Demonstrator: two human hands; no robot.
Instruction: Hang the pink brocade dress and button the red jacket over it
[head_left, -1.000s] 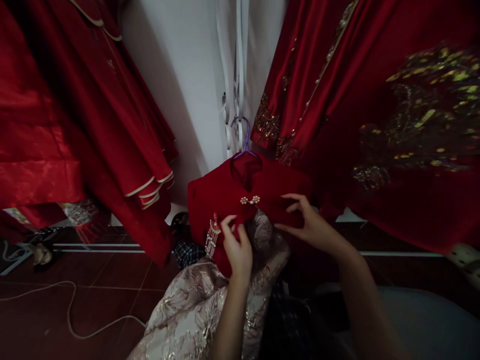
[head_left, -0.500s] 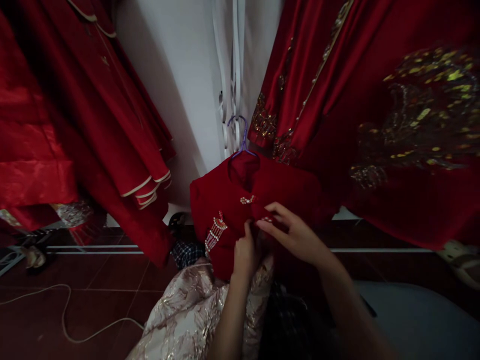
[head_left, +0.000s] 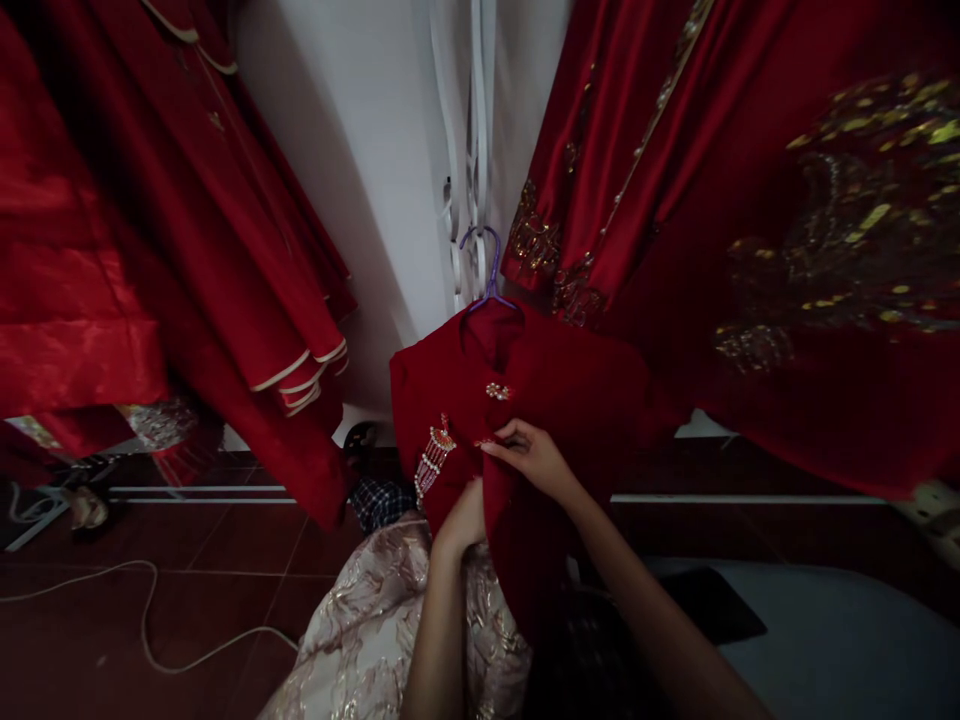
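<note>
A dark red velvet jacket [head_left: 570, 390] hangs on a purple hanger [head_left: 489, 270] in front of me. It has a pearl button [head_left: 497, 391] at the collar and a beaded tassel ornament [head_left: 433, 456] on its left chest. My right hand [head_left: 529, 455] pinches the jacket's front edge just below the collar button. My left hand [head_left: 459, 520] reaches under the front panel, its fingers hidden by the cloth. A pale brocade skirt with gold pattern [head_left: 375, 630] hangs beneath the jacket.
Red satin garments [head_left: 187, 240] hang at the left and gold-embroidered red ones [head_left: 750, 220] at the right. A white wall [head_left: 375, 150] is behind. A white cable [head_left: 142, 620] lies on the dark red tiled floor. A grey surface [head_left: 847, 640] is at lower right.
The jacket's front panel has been pulled across and now covers the brocade top. My left hand went under the cloth. My right hand moved left to the front edge.
</note>
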